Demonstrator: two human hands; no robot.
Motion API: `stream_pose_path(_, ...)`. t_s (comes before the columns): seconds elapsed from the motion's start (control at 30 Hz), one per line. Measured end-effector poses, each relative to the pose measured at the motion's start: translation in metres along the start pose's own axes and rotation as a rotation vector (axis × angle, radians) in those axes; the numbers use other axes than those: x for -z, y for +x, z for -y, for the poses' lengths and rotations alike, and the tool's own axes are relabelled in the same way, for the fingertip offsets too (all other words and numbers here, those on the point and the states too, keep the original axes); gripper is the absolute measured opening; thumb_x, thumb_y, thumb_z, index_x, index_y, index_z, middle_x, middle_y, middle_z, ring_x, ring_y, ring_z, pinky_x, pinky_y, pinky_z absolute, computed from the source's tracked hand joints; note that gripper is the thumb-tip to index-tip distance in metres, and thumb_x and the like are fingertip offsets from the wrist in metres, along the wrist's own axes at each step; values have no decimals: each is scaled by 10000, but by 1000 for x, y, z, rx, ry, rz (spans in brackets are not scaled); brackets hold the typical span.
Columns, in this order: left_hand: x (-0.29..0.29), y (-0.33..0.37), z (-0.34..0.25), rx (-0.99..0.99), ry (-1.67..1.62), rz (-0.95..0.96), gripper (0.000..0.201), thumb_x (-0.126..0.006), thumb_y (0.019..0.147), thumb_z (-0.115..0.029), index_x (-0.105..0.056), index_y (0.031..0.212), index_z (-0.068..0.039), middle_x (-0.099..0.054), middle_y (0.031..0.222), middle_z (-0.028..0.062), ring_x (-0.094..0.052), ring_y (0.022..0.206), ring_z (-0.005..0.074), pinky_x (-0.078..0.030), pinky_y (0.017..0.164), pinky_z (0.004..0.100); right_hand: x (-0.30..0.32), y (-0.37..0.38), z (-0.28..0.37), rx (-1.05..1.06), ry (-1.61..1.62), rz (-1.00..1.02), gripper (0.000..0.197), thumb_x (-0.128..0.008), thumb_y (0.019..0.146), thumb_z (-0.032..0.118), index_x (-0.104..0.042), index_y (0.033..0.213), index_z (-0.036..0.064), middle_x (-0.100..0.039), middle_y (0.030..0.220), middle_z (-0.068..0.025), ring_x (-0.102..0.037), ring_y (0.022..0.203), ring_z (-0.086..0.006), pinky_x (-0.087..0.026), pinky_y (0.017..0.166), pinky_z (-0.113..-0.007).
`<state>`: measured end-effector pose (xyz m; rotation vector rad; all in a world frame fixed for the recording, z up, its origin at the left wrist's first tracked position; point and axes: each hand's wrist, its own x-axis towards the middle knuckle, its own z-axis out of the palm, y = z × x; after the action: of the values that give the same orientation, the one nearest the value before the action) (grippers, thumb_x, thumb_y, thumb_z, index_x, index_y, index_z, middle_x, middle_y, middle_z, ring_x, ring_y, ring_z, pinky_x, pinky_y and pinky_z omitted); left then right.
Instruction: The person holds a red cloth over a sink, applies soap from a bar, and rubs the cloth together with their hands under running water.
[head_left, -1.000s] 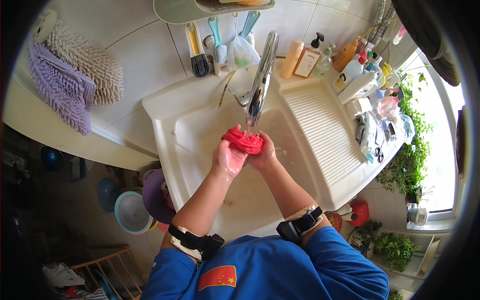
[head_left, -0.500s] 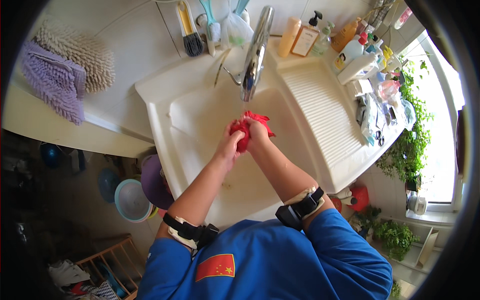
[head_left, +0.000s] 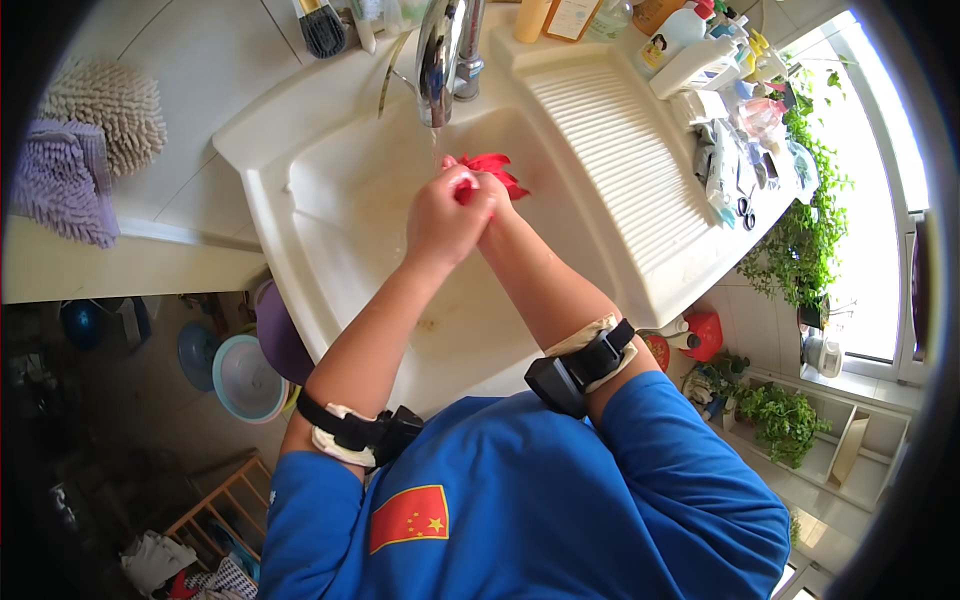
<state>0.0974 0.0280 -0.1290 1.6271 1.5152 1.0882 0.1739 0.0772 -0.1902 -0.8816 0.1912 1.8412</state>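
A red cloth is bunched up and wet between my two hands, over the white sink basin. My left hand closes around one part of it. My right hand grips it from the other side, close against the left, and a loose end of the cloth sticks out beyond its fingers. Just above my hands, the chrome faucet lets a thin stream of water fall beside the cloth. Much of the cloth is hidden inside my fingers.
Right of the basin lies a ribbed washboard surface, edged by bottles and scissors. Fluffy cloths hang at the left. Basins stand below the sink. Plants line the window.
My left hand has turned over, its back now facing up, and the cloth is more tightly enclosed. The whole view has shifted, so the faucet and sink appear higher and further left.
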Motion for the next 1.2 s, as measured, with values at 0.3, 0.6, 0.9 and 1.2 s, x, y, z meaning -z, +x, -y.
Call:
stream_pose_path(0.3,17,48,38,177,465,-127,241,-502,844,-314,-607,896,-104,-617,853,148,-582,838,332,-459,701,427,-23,-42,-23,-78,40,191,284,-314,965,220,-515,1047,38,-568,1053,-114,-532,1000,-236,-434,875,-393)
stream_pose_path(0.6,-7,16,34,101,192,-7,426,-405,900,-375,-479,1254,-149,-393,1337,147,-336,1260,310,-251,1038,460,-25,-40,-14,-135,-40,256,485,-321,921,522,-518,1122,127,-548,1082,-63,-521,954,-230,-432,847,-394)
stream_pose_path(0.9,-4,35,52,284,501,-191,510,-340,913,-449,-359,1330,-156,-293,1404,153,-269,1292,348,-207,1045,496,-38,-44,-27,22,-219,100,265,-374,961,281,-518,1093,102,-555,1106,-54,-524,991,-206,-435,850,-363)
stream_pose_path(1.2,-18,29,55,536,-417,-148,331,-502,894,-342,-599,835,-31,-605,795,82,-554,730,172,-441,663,319,-36,-30,-22,29,-127,-88,184,-454,915,267,-499,793,138,-544,806,-17,-491,757,-171,-421,694,-316)
